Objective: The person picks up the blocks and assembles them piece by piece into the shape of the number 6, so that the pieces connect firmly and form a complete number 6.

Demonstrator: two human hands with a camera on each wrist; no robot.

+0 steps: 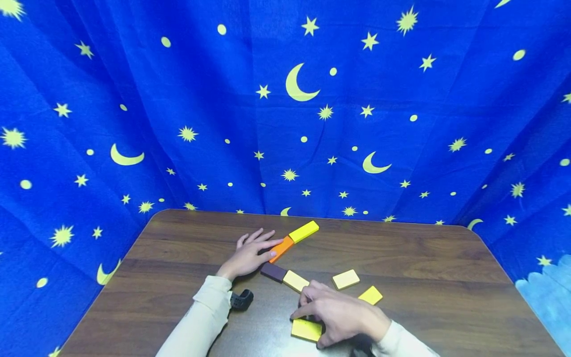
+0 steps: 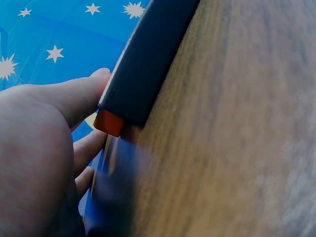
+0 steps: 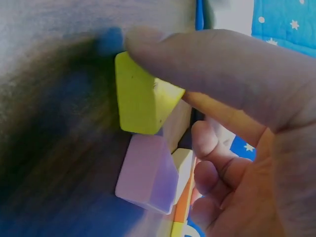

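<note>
My left hand [image 1: 247,255] lies at the left end of a bent row of blocks, its fingers spread and fairly straight. Its index finger and thumb touch an orange block [image 1: 282,249], which joins a yellow block [image 1: 304,231] at the back. A dark brown block [image 1: 273,272] lies just in front, end to end with a cream block [image 1: 296,281]. Nearer the front, my right hand [image 1: 341,312] pinches another yellow block [image 3: 138,96] between thumb and index finger. Next to that block stands a lilac block [image 3: 148,170], hidden under the hand in the head view.
To the right of the row lie a loose pale cream block [image 1: 345,279] and a yellow block [image 1: 371,295], partly covered by the right hand. All rest on a brown wooden table [image 1: 424,267]. Behind it hangs a blue curtain [image 1: 250,114] with stars and moons.
</note>
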